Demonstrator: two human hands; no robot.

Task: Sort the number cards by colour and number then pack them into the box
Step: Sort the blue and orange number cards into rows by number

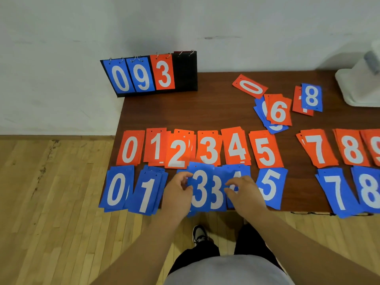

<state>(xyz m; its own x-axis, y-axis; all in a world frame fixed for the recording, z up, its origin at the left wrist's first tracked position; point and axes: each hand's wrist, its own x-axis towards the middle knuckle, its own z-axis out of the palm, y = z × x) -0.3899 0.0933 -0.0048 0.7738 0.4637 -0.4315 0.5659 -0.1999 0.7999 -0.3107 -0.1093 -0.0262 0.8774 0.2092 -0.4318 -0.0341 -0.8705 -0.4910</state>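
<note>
At the near edge of the table (164, 112), the left hand (178, 194) covers the blue pile beside the blue 1s (147, 194) so its digit cannot be read, the right hand (244, 194) hides most of the blue 4 (236, 170), and the red 9 (375, 147) is cut off by the frame. Both hands are palm down, curled fingers and thumbs pinching the outer edges of two overlapping blue 3 cards (200, 190), which lie flat with long axes running near to far, punched holes at the far end, just short of the red row (265, 149)
</note>
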